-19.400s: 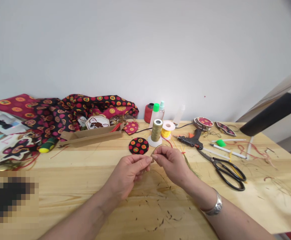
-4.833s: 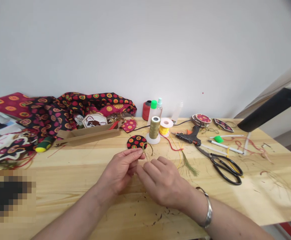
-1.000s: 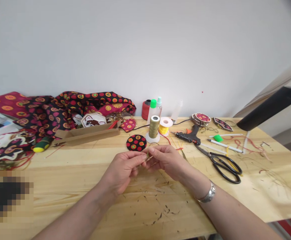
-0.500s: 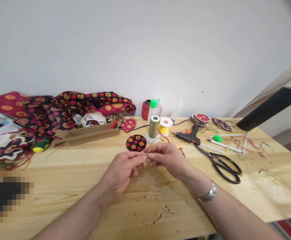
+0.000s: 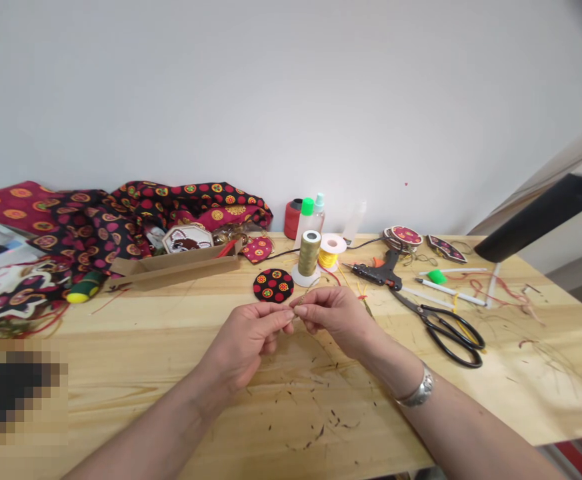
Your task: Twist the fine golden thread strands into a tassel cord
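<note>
My left hand and my right hand meet fingertip to fingertip above the middle of the table, both pinched. Between them runs a thin olive cord, its free part rising from the right fingertips toward the spool. Just behind the hands stands a cone of olive thread on a pale base. A round black patch with red and orange motifs lies flat behind my left hand. How the cord is looped between the fingertips is too small to tell.
Right of my hands lie black-handled scissors, a glue gun and a white pen. Behind stand a yellow thread spool and a green-capped bottle. Leftward are a cardboard tray and patterned cloth.
The right fingers have shifted slightly on the cord, and its raised part now leans further right. My left hand has stayed almost in place.
</note>
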Action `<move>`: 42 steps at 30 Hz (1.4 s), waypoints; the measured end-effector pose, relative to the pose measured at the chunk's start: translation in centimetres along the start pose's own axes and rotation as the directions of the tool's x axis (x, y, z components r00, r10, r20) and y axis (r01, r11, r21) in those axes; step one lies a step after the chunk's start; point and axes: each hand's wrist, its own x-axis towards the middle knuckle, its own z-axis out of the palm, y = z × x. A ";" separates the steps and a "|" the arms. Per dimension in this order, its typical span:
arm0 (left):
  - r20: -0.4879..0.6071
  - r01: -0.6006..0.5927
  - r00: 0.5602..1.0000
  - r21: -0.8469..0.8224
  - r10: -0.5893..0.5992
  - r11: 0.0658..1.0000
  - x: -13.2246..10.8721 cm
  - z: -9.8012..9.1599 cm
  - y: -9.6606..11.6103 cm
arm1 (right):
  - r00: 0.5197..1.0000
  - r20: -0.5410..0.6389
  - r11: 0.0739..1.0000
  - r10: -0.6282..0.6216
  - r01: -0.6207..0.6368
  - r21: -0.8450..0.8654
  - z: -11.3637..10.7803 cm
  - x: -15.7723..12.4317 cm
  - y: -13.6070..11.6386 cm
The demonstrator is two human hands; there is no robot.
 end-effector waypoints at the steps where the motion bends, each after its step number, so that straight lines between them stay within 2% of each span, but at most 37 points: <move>1: 0.000 0.002 1.000 -0.001 -0.002 1.000 0.0 0.0 0.0 | 1.000 -0.012 1.000 -0.006 0.006 -0.012 0.0 0.0 0.0; 9: 0.036 0.011 0.999 0.021 -0.012 1.000 -0.1 0.0 0.0 | 0.995 -0.094 0.966 -0.033 0.007 -0.260 0.2 -0.2 -0.4; 16: 0.068 0.012 0.998 0.048 -0.016 0.999 -0.2 -0.1 -0.1 | 0.988 -0.089 0.898 -0.126 0.075 -0.433 0.0 -0.2 -0.2; 29: -0.065 -0.103 0.989 0.359 0.135 0.928 -0.5 0.2 0.7 | 0.981 -0.058 0.842 -0.187 0.129 -0.524 -0.2 -0.3 -0.8; 37: -0.111 -0.079 0.987 0.280 0.114 0.957 -0.4 0.2 0.9 | 0.985 -0.070 0.853 -0.156 0.098 -0.512 0.2 -0.5 -1.0; 42: -0.064 -0.042 0.996 0.214 0.056 0.976 -0.4 0.0 0.6 | 0.985 -0.090 0.834 -0.149 0.077 -0.546 0.1 -0.5 -0.9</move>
